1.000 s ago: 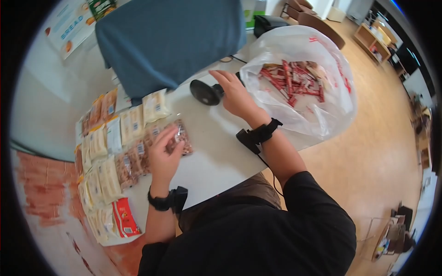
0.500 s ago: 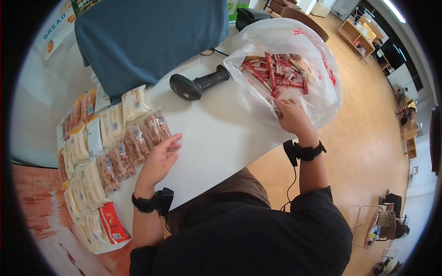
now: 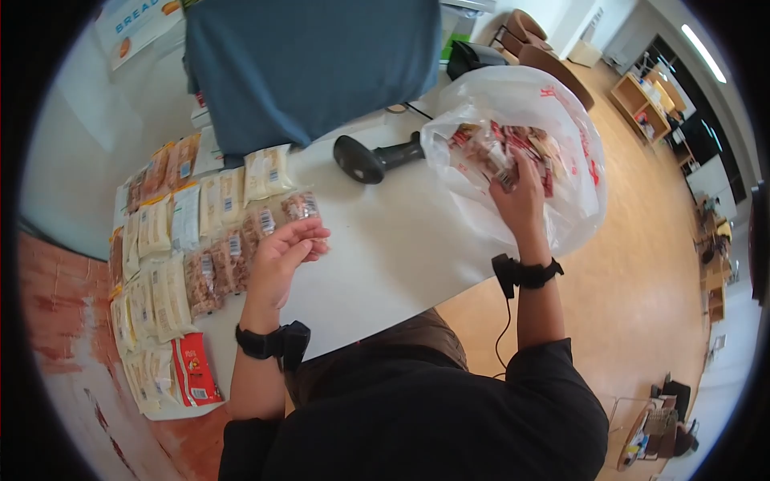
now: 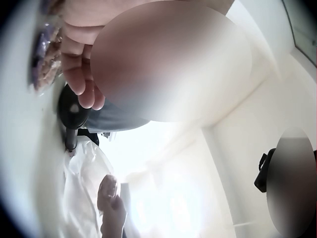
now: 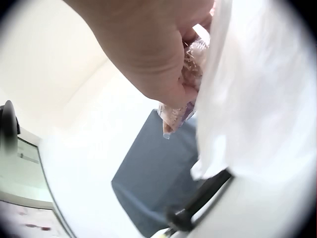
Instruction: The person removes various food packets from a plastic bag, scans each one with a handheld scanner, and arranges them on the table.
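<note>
In the head view my right hand [image 3: 523,200] grips a small clear packet [image 3: 486,154] of brownish, lumpy food with a barcode label. Hand and packet are over the mouth of a white, see-through plastic bag [image 3: 459,196], above the red stick-shaped wrappers [image 3: 547,144] inside. The right wrist view shows thumb and fingers curled round the packet [image 5: 194,62], partly hidden by the bag. Over the table, my left hand [image 3: 279,260] hangs with loosely bent fingers and holds nothing. Its fingertips overlap the near end of a similar packet [image 3: 301,205].
A black handheld scanner [image 3: 365,163] lies between the hands. Rows of brown packets [image 3: 204,280], cream packets [image 3: 168,293] and one red packet [image 3: 195,369] cover the table's left side. A blue cloth [image 3: 313,72] drapes something at the back; chairs stand beyond the bag.
My right hand has gone from beside the scanner to the bag, dipped in at its near edge, and now lifts a packet. The left hand has come off the packet it touched, staying close.
</note>
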`<state>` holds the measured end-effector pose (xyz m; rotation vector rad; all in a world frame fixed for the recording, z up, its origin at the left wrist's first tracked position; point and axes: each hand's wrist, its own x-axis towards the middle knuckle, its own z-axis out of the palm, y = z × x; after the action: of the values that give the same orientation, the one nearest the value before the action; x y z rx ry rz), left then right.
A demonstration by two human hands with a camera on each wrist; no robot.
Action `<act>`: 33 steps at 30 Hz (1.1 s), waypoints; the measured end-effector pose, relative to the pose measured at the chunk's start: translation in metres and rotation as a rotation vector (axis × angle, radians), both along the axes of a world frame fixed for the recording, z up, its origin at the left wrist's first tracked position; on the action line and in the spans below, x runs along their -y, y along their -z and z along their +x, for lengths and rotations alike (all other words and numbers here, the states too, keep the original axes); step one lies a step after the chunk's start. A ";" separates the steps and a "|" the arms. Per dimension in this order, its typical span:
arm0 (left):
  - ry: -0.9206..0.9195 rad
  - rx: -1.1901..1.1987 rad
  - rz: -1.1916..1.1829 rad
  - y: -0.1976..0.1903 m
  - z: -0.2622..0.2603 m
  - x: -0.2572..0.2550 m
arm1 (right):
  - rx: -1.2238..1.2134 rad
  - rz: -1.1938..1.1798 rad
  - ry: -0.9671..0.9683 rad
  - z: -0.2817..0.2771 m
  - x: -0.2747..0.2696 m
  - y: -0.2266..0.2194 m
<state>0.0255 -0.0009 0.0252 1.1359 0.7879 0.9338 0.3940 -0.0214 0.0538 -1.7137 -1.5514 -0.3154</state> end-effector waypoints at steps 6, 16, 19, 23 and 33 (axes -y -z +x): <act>0.019 0.206 -0.165 -0.004 -0.003 -0.003 | 0.089 -0.244 -0.770 -0.107 -0.006 -0.030; -0.067 0.149 -0.146 0.001 -0.011 -0.008 | 0.061 -0.057 -1.098 -0.160 -0.051 -0.030; -0.198 0.252 -0.214 0.003 -0.021 -0.015 | -0.016 -0.116 -0.731 -0.127 -0.088 0.010; -0.319 0.409 -0.186 0.000 -0.021 -0.017 | 0.192 -0.311 -0.476 -0.103 -0.107 0.053; -0.349 0.471 -0.118 0.001 -0.019 -0.018 | 0.172 -0.154 -0.703 -0.124 -0.089 0.028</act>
<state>0.0069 0.0170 0.0245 0.6432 0.6493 1.3657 0.2701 0.0681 0.0254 -1.1610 -2.2334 0.0229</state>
